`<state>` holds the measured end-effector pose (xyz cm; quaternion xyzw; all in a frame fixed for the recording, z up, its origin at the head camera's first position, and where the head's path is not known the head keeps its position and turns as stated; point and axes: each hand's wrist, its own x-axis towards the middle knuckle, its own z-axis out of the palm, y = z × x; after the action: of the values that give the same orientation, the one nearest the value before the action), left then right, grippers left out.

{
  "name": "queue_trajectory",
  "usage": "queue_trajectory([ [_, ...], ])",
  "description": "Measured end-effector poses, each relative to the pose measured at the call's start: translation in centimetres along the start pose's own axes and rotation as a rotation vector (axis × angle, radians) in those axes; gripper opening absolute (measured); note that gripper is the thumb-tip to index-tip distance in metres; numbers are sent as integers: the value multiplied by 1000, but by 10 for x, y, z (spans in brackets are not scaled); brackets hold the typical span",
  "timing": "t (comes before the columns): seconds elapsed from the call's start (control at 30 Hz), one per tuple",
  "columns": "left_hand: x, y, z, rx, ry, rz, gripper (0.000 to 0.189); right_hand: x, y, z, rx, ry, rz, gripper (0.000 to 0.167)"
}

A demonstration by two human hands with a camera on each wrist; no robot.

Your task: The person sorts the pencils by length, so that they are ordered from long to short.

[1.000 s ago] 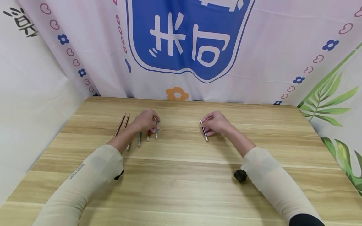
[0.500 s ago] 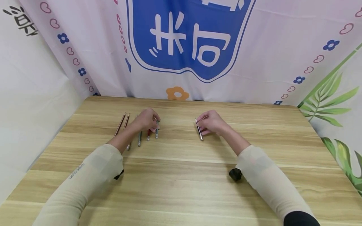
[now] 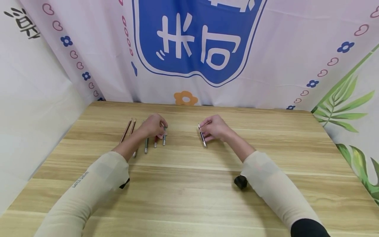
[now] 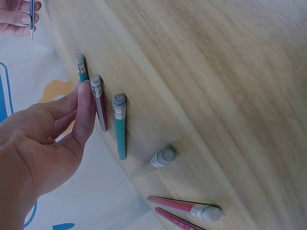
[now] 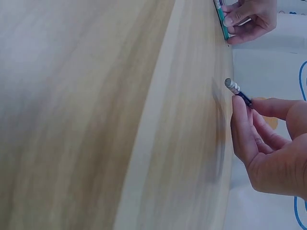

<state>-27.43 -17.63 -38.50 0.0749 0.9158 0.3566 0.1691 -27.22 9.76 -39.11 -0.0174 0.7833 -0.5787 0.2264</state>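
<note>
My left hand pinches a green pencil at the right end of a row on the table; its eraser end faces me. In the left wrist view, a red pencil lies close beside those fingers, followed by another green pencil. My right hand holds a dark pencil between thumb and fingers, to the right of the row. In the right wrist view its silvery eraser end sticks out past the fingertips, apparently above the tabletop.
Further left lie a reddish-brown pencil and a second one, slanted, partly behind my left forearm. A pale-looking pencil points its eraser at the left wrist camera. The wooden table ends at a printed curtain.
My right hand has moved steadily left with the dark pencil, closing the distance to the row. The left hand has stayed in place on the green pencil.
</note>
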Motion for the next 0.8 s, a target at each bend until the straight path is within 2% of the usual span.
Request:
queue_trajectory([
  [0.43, -1, 0, 0, -10, 0, -13, 32, 8, -2, 10, 3, -15, -10, 20],
  [0.8, -1, -1, 0, -24, 1, -40, 34, 14, -9, 28, 27, -25, -16, 18],
])
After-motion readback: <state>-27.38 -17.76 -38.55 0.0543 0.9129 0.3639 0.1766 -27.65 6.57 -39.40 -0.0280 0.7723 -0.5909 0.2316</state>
